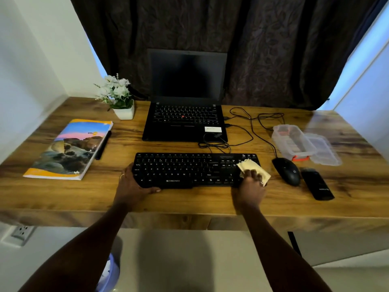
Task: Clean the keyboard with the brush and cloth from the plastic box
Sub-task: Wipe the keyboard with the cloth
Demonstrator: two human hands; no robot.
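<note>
A: Nearest us, the left hand (134, 182) is clamped on the keyboard (189, 170) at its eight o'clock corner, thumb along the front edge, fingers curled over the side.

B: And the right hand (251, 182) at the four o'clock end is closed around a pale yellow cloth (250, 165), pressing it onto the number pad!

A: At three o'clock from the keyboard lies the mouse (287, 170), a black remote (316, 183) just beside it.

B: Further back, around two o'clock, the plastic box (291, 140) stands open, lid (324, 149) touching its right side. Something orange shows at its near end; I can't tell what.

A: At twelve o'clock, the laptop (184, 121), screen dark. Ten o'clock, a notebook (69, 149) with a pen (103, 145) alongside, and a potted plant (119, 98) behind it.
</note>
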